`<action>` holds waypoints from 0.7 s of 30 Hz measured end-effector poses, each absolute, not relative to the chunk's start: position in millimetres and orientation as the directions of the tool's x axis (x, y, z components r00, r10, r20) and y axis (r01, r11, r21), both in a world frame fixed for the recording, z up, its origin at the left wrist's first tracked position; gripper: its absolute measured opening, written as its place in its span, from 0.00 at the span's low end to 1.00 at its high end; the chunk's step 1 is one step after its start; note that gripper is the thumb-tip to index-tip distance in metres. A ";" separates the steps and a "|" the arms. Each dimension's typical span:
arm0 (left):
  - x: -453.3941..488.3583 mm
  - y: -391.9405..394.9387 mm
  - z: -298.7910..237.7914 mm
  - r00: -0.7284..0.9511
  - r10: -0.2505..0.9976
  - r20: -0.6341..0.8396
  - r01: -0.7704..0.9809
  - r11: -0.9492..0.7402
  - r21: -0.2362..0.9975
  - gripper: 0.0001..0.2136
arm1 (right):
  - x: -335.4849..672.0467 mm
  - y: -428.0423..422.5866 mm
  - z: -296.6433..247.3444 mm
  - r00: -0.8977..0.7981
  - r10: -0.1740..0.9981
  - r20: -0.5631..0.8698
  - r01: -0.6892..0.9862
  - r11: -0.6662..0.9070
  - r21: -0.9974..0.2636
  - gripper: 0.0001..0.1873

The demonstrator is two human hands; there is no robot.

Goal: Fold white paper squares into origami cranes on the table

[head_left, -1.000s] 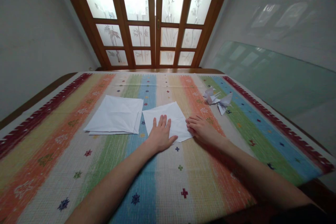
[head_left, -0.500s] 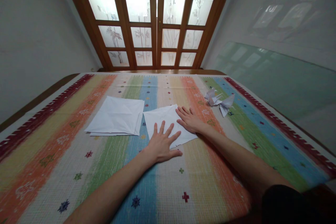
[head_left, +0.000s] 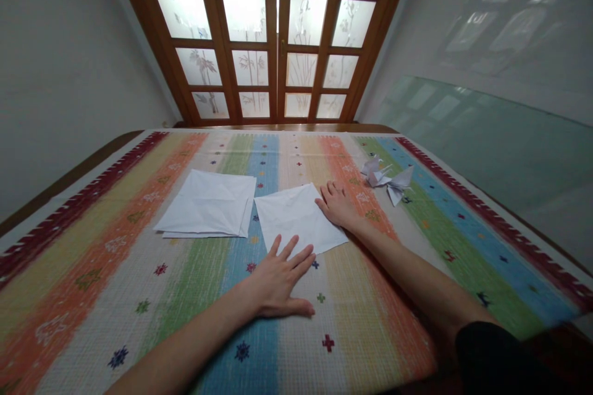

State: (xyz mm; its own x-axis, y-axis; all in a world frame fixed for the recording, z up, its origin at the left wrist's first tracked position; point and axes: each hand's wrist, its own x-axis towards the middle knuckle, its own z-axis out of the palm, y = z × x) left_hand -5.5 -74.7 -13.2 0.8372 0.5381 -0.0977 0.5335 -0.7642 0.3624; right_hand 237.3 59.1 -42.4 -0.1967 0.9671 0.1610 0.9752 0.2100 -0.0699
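Note:
A white square sheet of paper [head_left: 296, 216] lies flat on the striped tablecloth in front of me. My left hand [head_left: 285, 281] rests at its near edge with fingers spread, the fingertips over the paper's near corner and the thumb on the cloth. At the paper's right edge is my right hand [head_left: 338, 203], palm down and fingers stretched out, the thumb touching the sheet. Neither hand grips anything. Left of this sheet lies a stack of white paper squares [head_left: 208, 203] with faint creases.
Folded paper cranes [head_left: 386, 179] stand at the right on the cloth. The striped tablecloth [head_left: 194, 296] covers the table. A pane of greenish glass [head_left: 500, 148] leans by the right wall, and wooden doors with glass panels [head_left: 278, 43] rise behind the table.
My left hand has slid toward me, from the middle of the sheet to its near edge. My right hand has shifted slightly right, uncovering more of the paper.

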 end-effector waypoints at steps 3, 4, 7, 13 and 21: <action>-12.9 -75.8 -7.3 0.852 0.515 -0.098 0.500 -0.741 0.449 0.40 | 239.1 59.1 -41.0 -0.224 0.954 0.199 0.946 0.262 -0.189 0.24; -15.6 -74.7 -5.5 0.852 0.514 -0.095 0.492 -0.727 0.479 0.37 | 239.7 59.7 -40.6 -0.226 0.952 0.208 0.920 0.279 -0.276 0.22; -23.5 -68.5 -1.8 0.833 0.548 -0.081 0.486 -0.654 0.580 0.28 | 238.9 61.7 -40.7 -0.174 0.969 0.175 0.718 0.246 -0.651 0.17; -30.6 -59.9 1.4 0.785 0.618 -0.055 0.472 -0.538 0.698 0.23 | 230.5 60.0 -36.5 -0.024 0.998 0.058 0.234 0.062 -0.970 0.18; -28.4 -60.5 3.0 0.796 0.604 -0.037 0.443 -0.539 0.716 0.22 | 225.9 58.3 -17.7 0.177 0.965 -0.191 -0.028 -0.189 -0.982 0.21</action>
